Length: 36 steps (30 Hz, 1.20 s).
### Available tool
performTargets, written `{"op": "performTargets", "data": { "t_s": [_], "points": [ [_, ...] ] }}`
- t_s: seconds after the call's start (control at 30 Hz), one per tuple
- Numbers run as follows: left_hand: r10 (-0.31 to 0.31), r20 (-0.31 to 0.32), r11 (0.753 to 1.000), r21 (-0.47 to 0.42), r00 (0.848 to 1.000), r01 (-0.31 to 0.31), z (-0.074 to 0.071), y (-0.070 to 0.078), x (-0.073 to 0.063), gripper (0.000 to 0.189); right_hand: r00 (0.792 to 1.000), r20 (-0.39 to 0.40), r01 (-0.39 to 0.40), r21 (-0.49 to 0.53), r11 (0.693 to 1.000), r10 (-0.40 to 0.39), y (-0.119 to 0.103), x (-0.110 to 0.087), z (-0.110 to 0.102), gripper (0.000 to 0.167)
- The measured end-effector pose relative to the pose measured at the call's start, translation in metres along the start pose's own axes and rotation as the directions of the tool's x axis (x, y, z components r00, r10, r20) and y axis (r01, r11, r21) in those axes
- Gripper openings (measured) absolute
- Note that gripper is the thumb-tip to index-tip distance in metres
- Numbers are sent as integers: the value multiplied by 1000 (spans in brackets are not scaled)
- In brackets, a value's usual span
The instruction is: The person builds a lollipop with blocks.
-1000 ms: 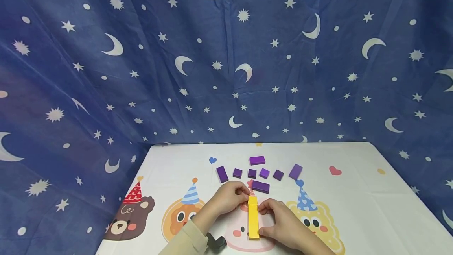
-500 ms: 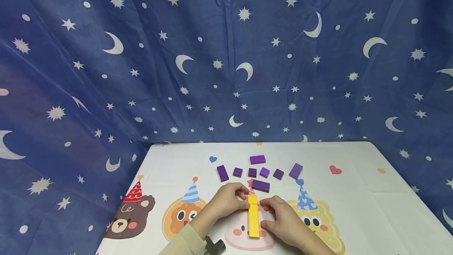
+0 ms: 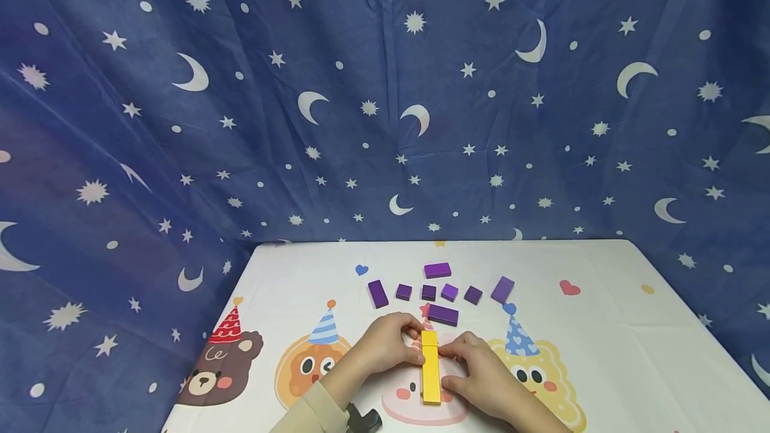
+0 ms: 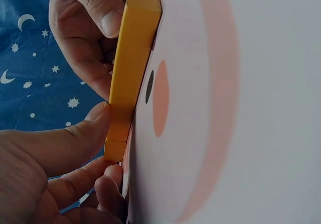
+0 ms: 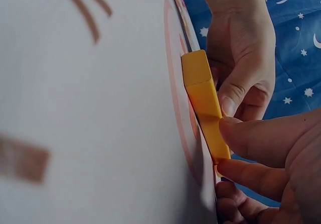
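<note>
Fabric (image 3: 343, 166) in deep blue, printed with white moons and stars, hangs across the upper part of the frame, probably as a plain backdrop to my work. Below it spreads the white tablecloth (image 3: 656, 359), with party-hatted cartoon characters; the pink face (image 3: 415, 407) lies at lower centre, directly under what I'm holding.

My right hand (image 3: 479, 374) comes in from the lower right, my left hand (image 3: 388, 343) from the lower left. Between them, at lower centre, is the yellow bar (image 3: 430, 376), running up and down the picture and apparently flat on the cloth. A seam near its upper end marks off a short yellow block (image 3: 429, 338). My left thumb and forefinger are bent in at its left side, about that seam and the top end; my right thumb and forefinger stand apart along its right side. Together they pinch the bar from both flanks, I'd judge to keep the pieces in line; my other fingers are curled out of the way.

Above my hands, four purple oblong blocks (image 3: 443, 315) sit around a loose row of four purple cubes (image 3: 449, 292): one above, one below, one at either end. They seem set there to leave my fingers room.
</note>
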<state>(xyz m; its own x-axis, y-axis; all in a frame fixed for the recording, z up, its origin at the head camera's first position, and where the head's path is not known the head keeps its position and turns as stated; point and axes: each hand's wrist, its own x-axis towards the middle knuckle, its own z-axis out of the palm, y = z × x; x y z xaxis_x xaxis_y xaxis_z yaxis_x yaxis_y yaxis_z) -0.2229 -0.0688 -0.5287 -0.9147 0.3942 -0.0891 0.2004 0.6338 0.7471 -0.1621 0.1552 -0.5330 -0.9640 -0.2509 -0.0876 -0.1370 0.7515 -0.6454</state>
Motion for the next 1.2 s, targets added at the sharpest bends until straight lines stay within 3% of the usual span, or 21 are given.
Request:
{"op": "performTargets", "data": {
  "t_s": [1.2],
  "points": [
    [-8, -1, 1000, 10, 1000, 8, 0, 0, 0, 41, 1000, 23, -9, -20, 1000, 9, -1, 2, -1, 60]
  ]
}}
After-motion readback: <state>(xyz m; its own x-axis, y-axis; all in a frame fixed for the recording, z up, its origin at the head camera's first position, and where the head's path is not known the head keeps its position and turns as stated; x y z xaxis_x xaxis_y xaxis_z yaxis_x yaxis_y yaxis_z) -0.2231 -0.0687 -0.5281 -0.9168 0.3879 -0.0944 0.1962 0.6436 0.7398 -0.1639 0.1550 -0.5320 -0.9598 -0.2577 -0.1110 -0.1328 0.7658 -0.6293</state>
